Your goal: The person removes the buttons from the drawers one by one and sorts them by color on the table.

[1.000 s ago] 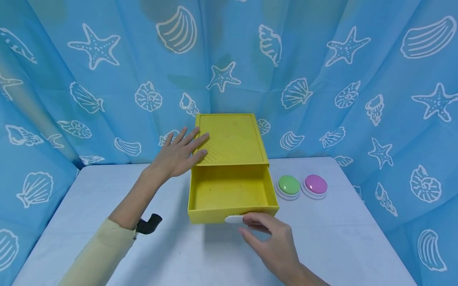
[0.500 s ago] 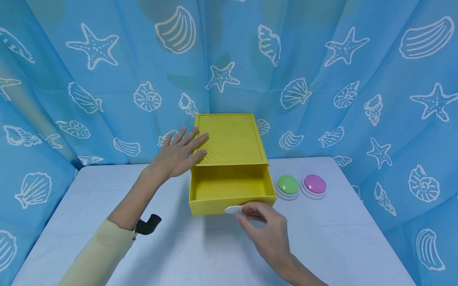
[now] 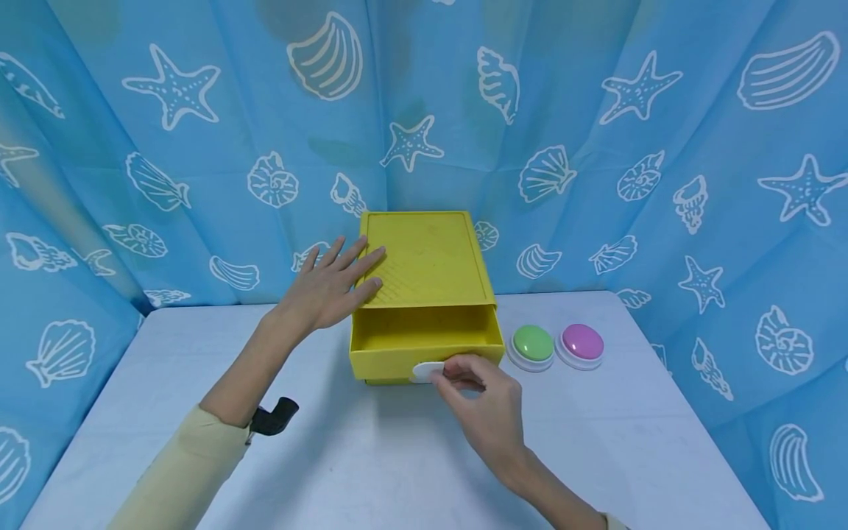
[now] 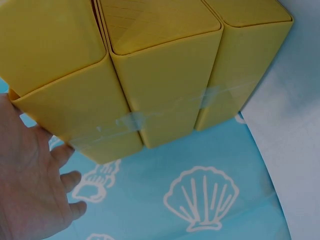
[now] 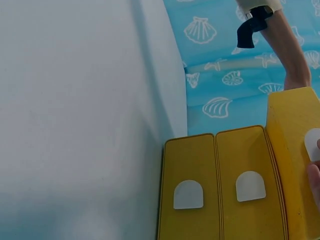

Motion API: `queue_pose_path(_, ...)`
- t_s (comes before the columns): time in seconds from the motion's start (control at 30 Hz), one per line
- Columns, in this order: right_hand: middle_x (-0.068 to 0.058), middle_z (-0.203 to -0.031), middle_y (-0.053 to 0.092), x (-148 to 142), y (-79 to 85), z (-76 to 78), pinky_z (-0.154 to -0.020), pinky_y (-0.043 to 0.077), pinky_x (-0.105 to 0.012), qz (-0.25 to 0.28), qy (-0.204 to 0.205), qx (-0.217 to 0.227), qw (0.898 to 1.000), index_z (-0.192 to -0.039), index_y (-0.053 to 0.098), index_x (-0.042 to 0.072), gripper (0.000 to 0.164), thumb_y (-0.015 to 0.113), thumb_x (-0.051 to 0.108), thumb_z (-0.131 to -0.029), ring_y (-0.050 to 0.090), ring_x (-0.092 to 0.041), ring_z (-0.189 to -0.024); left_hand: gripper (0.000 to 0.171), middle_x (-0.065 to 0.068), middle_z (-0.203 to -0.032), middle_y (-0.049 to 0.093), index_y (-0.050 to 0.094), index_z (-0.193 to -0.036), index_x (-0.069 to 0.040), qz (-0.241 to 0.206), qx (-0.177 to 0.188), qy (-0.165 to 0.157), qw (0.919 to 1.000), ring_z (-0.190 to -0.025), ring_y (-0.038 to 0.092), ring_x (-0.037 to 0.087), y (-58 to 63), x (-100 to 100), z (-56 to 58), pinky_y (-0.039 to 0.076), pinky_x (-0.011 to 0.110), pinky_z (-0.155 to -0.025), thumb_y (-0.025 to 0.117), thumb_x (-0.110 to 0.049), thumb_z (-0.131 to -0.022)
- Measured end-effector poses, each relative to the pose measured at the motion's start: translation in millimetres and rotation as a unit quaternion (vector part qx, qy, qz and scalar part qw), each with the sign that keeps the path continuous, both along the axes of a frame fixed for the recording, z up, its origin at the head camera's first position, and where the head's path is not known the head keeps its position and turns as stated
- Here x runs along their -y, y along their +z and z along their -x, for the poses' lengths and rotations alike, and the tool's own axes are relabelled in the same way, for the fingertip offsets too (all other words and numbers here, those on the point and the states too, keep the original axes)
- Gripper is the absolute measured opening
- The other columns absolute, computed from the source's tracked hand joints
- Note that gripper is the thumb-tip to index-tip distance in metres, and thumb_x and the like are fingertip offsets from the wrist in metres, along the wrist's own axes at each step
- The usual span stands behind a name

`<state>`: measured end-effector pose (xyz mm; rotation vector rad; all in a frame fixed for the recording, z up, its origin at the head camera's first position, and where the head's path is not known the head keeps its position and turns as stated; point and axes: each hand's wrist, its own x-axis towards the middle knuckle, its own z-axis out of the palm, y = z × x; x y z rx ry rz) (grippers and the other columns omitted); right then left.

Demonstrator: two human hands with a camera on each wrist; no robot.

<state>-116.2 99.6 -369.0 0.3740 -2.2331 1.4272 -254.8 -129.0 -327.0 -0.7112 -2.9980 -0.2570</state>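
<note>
A yellow drawer cabinet (image 3: 433,258) stands at the back of the table. Its top drawer (image 3: 380,364) is part way out, and the visible inside holds nothing. My left hand (image 3: 321,294) rests with spread, straight fingers over the cabinet's top left edge. The thumb and curled fingers of my right hand (image 3: 489,412) pinch the right side of the drawer's white handle (image 3: 424,372). In the right wrist view, two lower drawers (image 5: 191,165) are closed, each bearing a white handle (image 5: 250,186); only fingertips (image 5: 314,175) of that hand show at the edge.
To the right of the cabinet, a green push button (image 3: 534,343) and a pink push button (image 3: 583,341) sit on white bases. A blue curtain (image 3: 424,96) printed with shells and starfish surrounds the white-covered table (image 3: 318,456). Clear tape (image 4: 135,121) crosses the cabinet's side.
My right hand has moved away from me with the handle, sliding the top drawer further into the cabinet. The left hand has stayed in place.
</note>
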Motion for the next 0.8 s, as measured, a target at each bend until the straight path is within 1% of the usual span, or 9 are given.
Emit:
queue_pose_path(0.13, -0.003, -0.079, 0.066, -0.3, -8.0, 10.1, -0.064, 0.053, -0.031, 0.008, 0.001, -0.014, 1.0, -0.083, 0.066, 0.003, 0.013, 0.075, 0.008, -0.076, 0.062, -0.013, -0.07, 0.061, 0.001, -0.153, 0.009, 0.018, -0.148, -0.029, 0.001, 0.0, 0.0, 1.0, -0.138, 0.001, 0.03, 0.0, 0.3, 0.6, -0.002, 0.054, -0.106, 0.018, -0.059, -0.094)
queue_pose_path(0.23, 0.002, -0.078, 0.066, -2.0, -20.8, 21.3, -0.062, 0.053, -0.028, 0.014, 0.001, -0.026, 1.0, -0.082, 0.067, 0.007, 0.013, 0.076, 0.014, -0.076, 0.061, -0.011, -0.069, 0.061, 0.001, -0.153, 0.009, 0.018, -0.148, -0.03, -0.001, 0.001, 0.001, 1.0, -0.138, 0.001, 0.03, -0.2, 0.5, 0.3, -0.002, 0.054, -0.106, 0.019, -0.058, -0.094)
queue_pose_path(0.37, 0.008, -0.079, 0.065, -3.9, -34.1, 33.4, -0.062, 0.052, -0.023, 0.011, -0.007, -0.029, 1.0, -0.082, 0.067, 0.013, 0.014, 0.075, 0.024, -0.078, 0.061, -0.008, -0.07, 0.06, 0.001, -0.153, 0.009, 0.019, -0.148, -0.03, -0.003, 0.0, 0.0, 1.0, -0.138, 0.001, 0.03, -0.7, 0.5, -0.1, -0.002, 0.054, -0.106, 0.02, -0.058, -0.094)
queue_pose_path(0.47, 0.009, -0.08, 0.064, -4.0, -36.4, 38.7, -0.063, 0.052, -0.022, 0.007, -0.013, -0.031, 0.999, -0.084, 0.067, 0.014, 0.015, 0.074, 0.027, -0.078, 0.061, -0.007, -0.07, 0.06, 0.001, -0.153, 0.009, 0.018, -0.148, -0.03, -0.004, -0.001, 0.001, 1.0, -0.138, 0.001, 0.03, -0.6, 0.1, 0.2, -0.002, 0.053, -0.106, 0.02, -0.058, -0.094)
queue_pose_path(0.8, 0.009, -0.078, 0.064, -1.6, -36.0, 54.4, -0.061, 0.051, -0.021, 0.005, -0.018, -0.04, 0.999, -0.081, 0.066, 0.013, 0.014, 0.075, 0.024, -0.078, 0.061, -0.006, -0.067, 0.061, 0.001, -0.153, 0.008, 0.018, -0.147, -0.031, -0.001, 0.0, 0.001, 1.0, -0.138, 0.0, 0.03, -1.0, 0.7, 0.3, -0.003, 0.053, -0.106, 0.019, -0.06, -0.094)
